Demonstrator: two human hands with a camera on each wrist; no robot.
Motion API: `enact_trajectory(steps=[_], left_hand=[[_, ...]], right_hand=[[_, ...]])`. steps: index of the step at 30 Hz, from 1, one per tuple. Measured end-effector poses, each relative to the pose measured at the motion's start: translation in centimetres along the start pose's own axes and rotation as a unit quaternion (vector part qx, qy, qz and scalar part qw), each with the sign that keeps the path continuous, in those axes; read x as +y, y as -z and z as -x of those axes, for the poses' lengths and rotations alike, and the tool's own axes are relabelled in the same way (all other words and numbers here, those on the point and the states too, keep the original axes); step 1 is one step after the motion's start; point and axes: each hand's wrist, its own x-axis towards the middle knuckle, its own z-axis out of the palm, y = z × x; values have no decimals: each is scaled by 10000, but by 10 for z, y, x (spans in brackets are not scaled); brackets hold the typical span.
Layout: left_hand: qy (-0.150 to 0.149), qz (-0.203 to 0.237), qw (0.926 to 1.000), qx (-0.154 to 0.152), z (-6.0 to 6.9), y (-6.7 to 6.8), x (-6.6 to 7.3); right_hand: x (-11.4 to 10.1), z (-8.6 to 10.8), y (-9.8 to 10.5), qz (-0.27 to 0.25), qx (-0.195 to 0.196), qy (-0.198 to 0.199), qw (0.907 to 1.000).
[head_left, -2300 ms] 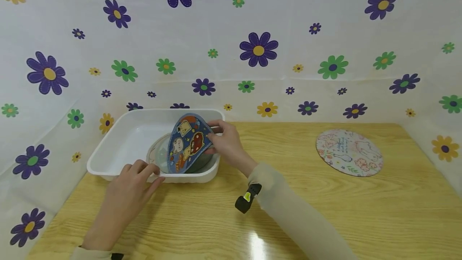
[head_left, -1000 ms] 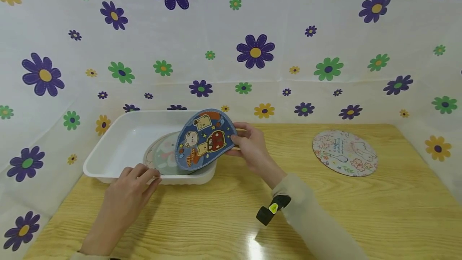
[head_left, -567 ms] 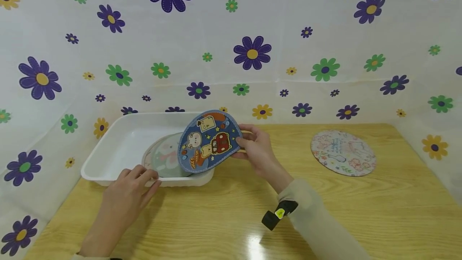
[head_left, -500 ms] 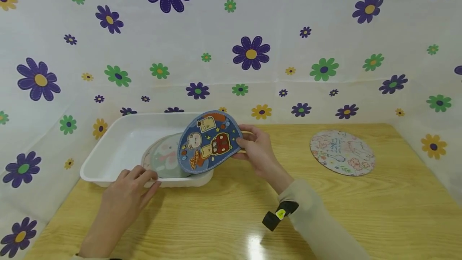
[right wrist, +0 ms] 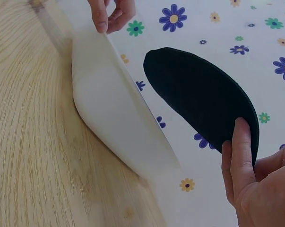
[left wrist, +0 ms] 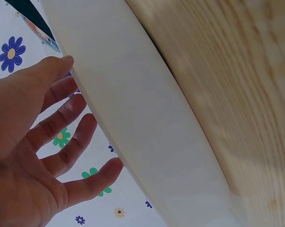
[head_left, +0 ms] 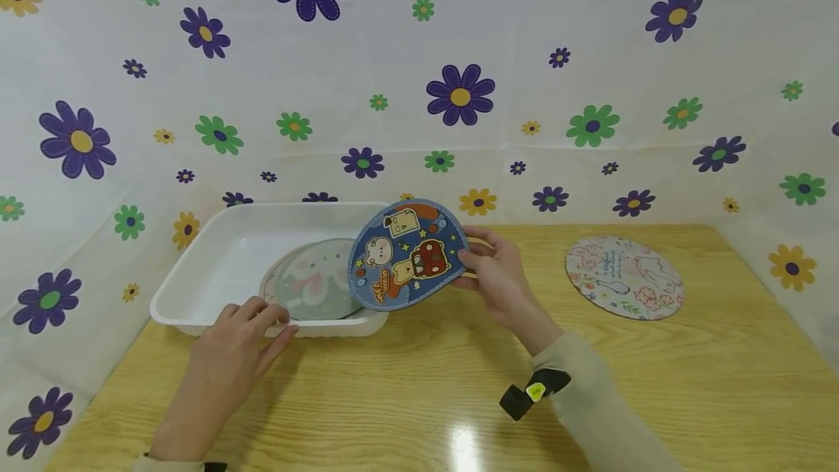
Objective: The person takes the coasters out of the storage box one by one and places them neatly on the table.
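My right hand point(head_left: 493, 272) pinches the right edge of a round blue mouse pad point(head_left: 409, 290) printed with cartoon animals and a red car. The pad is tilted up above the right front corner of a white plastic tub point(head_left: 172, 290); its dark underside point(right wrist: 194, 90) shows in the right wrist view. In the tub, a grey-green round mouse pad point(head_left: 314, 290) with a pink and white print overlaps another one, mostly hidden beneath. My left hand point(head_left: 239, 344) holds the tub's front rim, and the left wrist view shows the thumb and fingertips on that rim point(left wrist: 92, 111).
A pale round mouse pad point(head_left: 623, 279) with pink flower drawings lies flat on the wooden table point(head_left: 367, 406), towards the right. A white cloth point(head_left: 406, 42) with printed flowers hangs behind and at both sides.
My right hand has carried the blue mouse pad up and rightward from inside the tub, uncovering more of the grey-green one. The bend in the blue pad has eased. The left hand stays on the rim.
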Motion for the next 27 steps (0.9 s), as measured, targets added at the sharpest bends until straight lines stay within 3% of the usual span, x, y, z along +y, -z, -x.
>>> enact_trajectory(steps=[17,27], left_hand=[[174,195,9993,-267,1,1,0],[55,192,9998,-56,0,1,0]], right_hand=[[-11,2,25,277,77,-27,9996],[-17,3,43,461,55,111,9989]])
